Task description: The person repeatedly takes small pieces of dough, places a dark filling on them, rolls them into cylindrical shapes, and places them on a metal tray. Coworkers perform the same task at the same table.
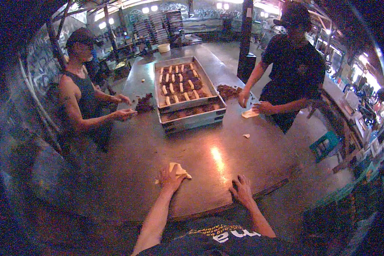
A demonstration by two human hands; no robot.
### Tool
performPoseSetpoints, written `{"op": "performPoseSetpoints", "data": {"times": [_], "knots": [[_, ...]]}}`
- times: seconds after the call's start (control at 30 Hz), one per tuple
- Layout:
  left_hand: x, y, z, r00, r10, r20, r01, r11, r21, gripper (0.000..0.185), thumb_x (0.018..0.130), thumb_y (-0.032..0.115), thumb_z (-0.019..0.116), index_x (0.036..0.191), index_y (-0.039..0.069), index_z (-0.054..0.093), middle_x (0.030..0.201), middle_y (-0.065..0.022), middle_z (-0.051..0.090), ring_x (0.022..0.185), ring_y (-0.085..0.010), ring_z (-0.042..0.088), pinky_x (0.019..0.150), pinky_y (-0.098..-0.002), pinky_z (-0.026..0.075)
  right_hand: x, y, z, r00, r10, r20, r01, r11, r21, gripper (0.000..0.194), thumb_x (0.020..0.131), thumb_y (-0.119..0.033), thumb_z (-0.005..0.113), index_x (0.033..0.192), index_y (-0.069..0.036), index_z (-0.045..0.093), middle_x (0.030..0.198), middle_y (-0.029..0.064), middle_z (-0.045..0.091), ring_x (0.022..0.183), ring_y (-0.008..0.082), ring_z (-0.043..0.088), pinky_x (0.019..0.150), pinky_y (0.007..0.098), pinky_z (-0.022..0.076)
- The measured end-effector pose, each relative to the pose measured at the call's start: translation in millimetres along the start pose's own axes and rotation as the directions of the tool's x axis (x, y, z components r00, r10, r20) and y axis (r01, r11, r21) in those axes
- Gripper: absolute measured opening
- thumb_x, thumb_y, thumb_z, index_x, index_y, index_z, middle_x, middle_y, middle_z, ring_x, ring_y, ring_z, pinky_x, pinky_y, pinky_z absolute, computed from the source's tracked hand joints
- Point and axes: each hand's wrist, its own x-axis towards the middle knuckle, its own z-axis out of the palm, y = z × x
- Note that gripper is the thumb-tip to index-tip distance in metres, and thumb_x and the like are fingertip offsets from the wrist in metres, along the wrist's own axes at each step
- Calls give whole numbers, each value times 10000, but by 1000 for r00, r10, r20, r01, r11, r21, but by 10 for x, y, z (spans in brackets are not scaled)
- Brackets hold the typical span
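My left hand (170,180) lies palm down on the metal-topped table (198,195), gripping a flat, folded piece of pale dough (178,169). Part of the dough sticks out past the fingers, and the rest is hidden under the hand. A small pale scrap (156,181) shows beside its outer edge. Nearer the table's front edge, my right hand (242,190) rests on the surface with nothing in it, its fingers a little bent and apart. Beyond both hands stand two stacked metal baking trays (192,120); the upper one carries rows of short dough rolls (181,87).
At the left a co-worker (83,86) handles something small near a dark crumbly heap (144,104). Across from them, another co-worker (291,70) touches a flat dough sheet (249,113) beside a second dark heap (228,92). A dough scrap (246,136) lies nearer me. A pillar (245,38) rises behind.
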Motion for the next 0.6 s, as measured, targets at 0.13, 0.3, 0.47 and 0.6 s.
{"op": "performPoseSetpoints", "data": {"times": [0.13,0.3,0.47,0.6], "knots": [[223,-124,69,988,155,10,-155,988,9,612,792,603,697,1233,182,644,1276,-171,566,1232,-398,463,1028,-536,359,29,-130,121,999,-14,-42,9,994,-109,440,910,-345,642,1273,-101,592,1497,203,408,1426,421,294,1168,624,159],[463,-43,-82,993,100,63,-83,968,-235,468,829,492,715,1084,101,686,1055,-165,648,993,-319,592,858,-456,463,48,-182,175,996,8,-91,-22,988,-150,427,925,-348,603,1283,-117,590,1505,177,410,1429,400,295,1169,623,161],[493,336,-290,999,0,-38,-26,747,-664,376,858,391,738,970,33,711,874,-156,713,812,-239,693,722,-379,544,74,-170,205,994,-13,-106,-3,989,-150,433,917,-356,614,1275,-113,594,1506,163,417,1423,390,315,1173,601,183],[509,546,-513,994,-14,-112,-80,614,-785,399,863,379,748,1022,20,678,860,-140,708,817,-228,692,721,-365,542,69,-171,217,991,-42,-129,19,984,-177,456,911,-368,628,1290,-116,597,1506,153,422,1429,366,317,1174,594,191]]}}
